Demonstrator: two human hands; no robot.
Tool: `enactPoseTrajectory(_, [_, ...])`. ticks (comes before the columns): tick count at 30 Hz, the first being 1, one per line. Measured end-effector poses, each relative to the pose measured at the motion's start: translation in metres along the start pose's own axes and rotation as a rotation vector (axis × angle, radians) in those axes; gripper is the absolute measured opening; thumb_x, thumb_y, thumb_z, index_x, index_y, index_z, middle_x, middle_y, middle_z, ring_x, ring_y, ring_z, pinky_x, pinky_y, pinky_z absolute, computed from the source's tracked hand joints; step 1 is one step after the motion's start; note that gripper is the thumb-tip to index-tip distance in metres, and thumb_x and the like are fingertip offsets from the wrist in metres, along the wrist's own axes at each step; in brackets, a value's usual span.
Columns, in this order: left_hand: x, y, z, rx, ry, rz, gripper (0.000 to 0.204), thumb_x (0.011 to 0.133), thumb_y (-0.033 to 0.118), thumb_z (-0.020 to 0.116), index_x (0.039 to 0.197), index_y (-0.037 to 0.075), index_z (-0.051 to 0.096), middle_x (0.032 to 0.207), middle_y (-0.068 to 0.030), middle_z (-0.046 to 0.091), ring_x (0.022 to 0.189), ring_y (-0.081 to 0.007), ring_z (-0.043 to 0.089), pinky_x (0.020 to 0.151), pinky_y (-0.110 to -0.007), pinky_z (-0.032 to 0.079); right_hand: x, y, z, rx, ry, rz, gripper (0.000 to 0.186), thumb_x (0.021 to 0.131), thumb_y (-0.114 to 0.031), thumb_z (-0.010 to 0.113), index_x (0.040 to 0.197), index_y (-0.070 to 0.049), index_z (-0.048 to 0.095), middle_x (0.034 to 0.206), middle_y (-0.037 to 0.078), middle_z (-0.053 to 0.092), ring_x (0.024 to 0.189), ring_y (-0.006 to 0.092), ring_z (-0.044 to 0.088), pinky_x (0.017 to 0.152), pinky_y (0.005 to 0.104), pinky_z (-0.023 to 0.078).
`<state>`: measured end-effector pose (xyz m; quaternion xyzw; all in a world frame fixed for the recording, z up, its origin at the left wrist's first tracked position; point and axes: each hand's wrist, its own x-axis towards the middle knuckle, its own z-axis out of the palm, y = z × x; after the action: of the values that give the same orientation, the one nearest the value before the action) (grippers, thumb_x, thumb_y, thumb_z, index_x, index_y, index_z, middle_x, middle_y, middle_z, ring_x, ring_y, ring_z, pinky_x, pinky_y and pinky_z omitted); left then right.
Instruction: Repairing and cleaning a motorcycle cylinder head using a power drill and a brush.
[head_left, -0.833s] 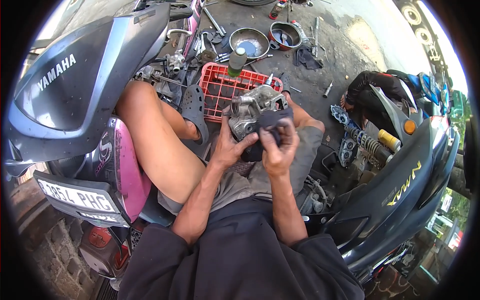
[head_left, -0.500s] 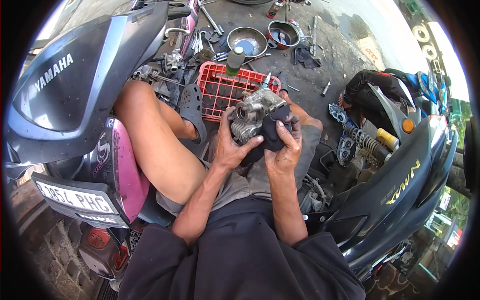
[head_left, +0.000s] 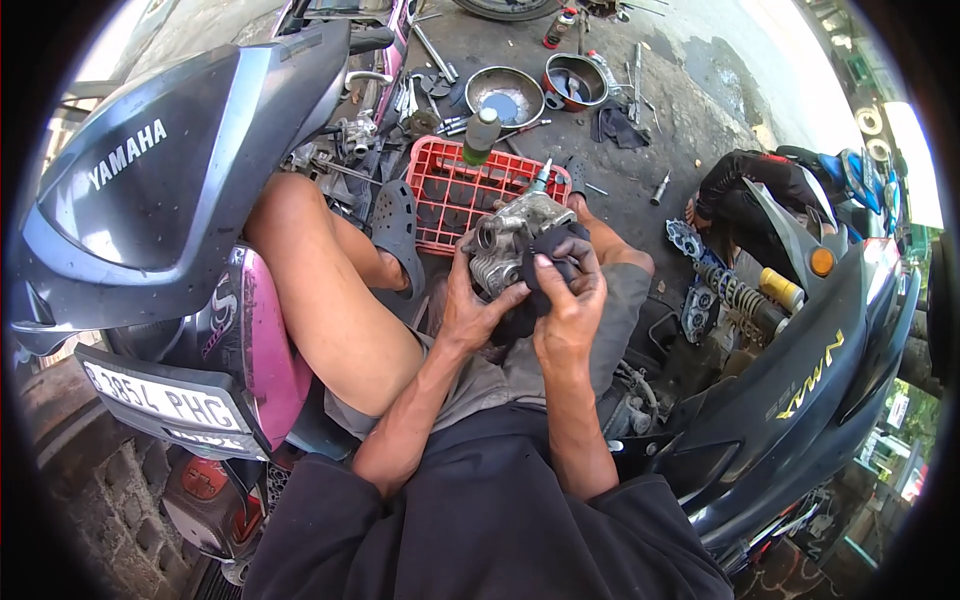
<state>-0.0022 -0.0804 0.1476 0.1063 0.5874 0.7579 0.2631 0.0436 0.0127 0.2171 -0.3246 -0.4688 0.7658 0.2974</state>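
Note:
A finned metal cylinder head [head_left: 495, 258] is held up in front of me, over my lap. My left hand [head_left: 472, 308] is closed around its left side, thumb across the near fins. Bunched in my right hand [head_left: 568, 298] is a black cloth [head_left: 540, 285], pinched by the fingers and pressed against the part's right side. The cloth covers some of the metal and hides my right fingertips. Just beyond stands a red plastic crate [head_left: 445, 215], upside down or shallow, I cannot tell. On it are a bottle of green liquid [head_left: 480, 140] and a small pointed tube [head_left: 541, 178].
A metal bowl [head_left: 540, 100] and a red pan [head_left: 604, 85] stand on the ground past the crate, beside scattered tools. Motorbikes flank me: a grey-blue body panel [head_left: 150, 190] at left, a dark one [head_left: 790, 400] at right. A shock absorber [head_left: 735, 290] lies at right, near another person [head_left: 750, 190].
My right hand and the cloth have shifted slightly over the cylinder head's side, its fingers curled more tightly. The whole view has moved a little, with the surroundings sliding right and down.

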Motion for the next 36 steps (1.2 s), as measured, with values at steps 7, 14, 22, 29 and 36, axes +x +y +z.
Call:
enactPoseTrajectory(7, [0.003,-0.006,-0.005,0.196,0.036,0.156,0.083,0.071,0.019,0.083,0.137,0.000,0.037,0.127,-0.0157,0.051,0.118,-0.0253,0.052,0.101,-0.037,0.041,0.030,-0.010,-0.010,0.598,0.127,0.360,0.018,0.083,0.005,0.057,0.098,-0.006,0.054,0.099,0.009,0.065,0.090,0.0220,0.066,0.084,0.0360,0.055])
enactPoseTrajectory(14, [0.005,-0.010,-0.013,0.183,0.123,0.177,0.081,0.068,0.020,0.085,0.132,-0.001,0.040,0.125,-0.0160,0.050,0.116,-0.0276,0.051,0.102,-0.039,0.040,0.028,0.010,-0.008,0.240,-0.146,0.223,0.025,0.081,0.007,0.066,0.099,-0.005,0.053,0.091,0.006,0.063,0.080,0.0114,0.063,0.072,0.0238,0.053])
enactPoseTrajectory(22, [0.009,-0.014,-0.023,0.450,0.133,0.195,0.083,0.069,0.018,0.084,0.134,-0.001,0.037,0.124,-0.0151,0.052,0.116,-0.0244,0.052,0.102,-0.037,0.041,0.035,0.025,-0.021,0.269,-0.146,0.305,0.027,0.083,0.006,0.064,0.105,-0.004,0.052,0.099,0.009,0.064,0.086,0.0166,0.066,0.076,0.0288,0.057])
enactPoseTrajectory(29, [0.010,-0.010,-0.013,0.473,0.134,0.242,0.083,0.066,0.026,0.086,0.130,-0.002,0.040,0.122,-0.0197,0.048,0.114,-0.0342,0.049,0.100,-0.043,0.039,0.047,0.017,-0.030,0.579,-0.086,0.375,0.023,0.085,0.005,0.057,0.105,-0.005,0.053,0.102,0.013,0.065,0.092,0.0244,0.067,0.080,0.0362,0.058])
enactPoseTrajectory(36, [0.007,-0.018,-0.016,0.306,0.106,0.136,0.082,0.066,0.022,0.087,0.130,-0.001,0.041,0.119,-0.0170,0.053,0.112,-0.0274,0.053,0.099,-0.039,0.042,0.038,0.015,-0.025,0.204,-0.216,0.285,0.023,0.082,0.007,0.066,0.098,-0.004,0.053,0.090,0.005,0.064,0.078,0.0096,0.063,0.069,0.0217,0.054])
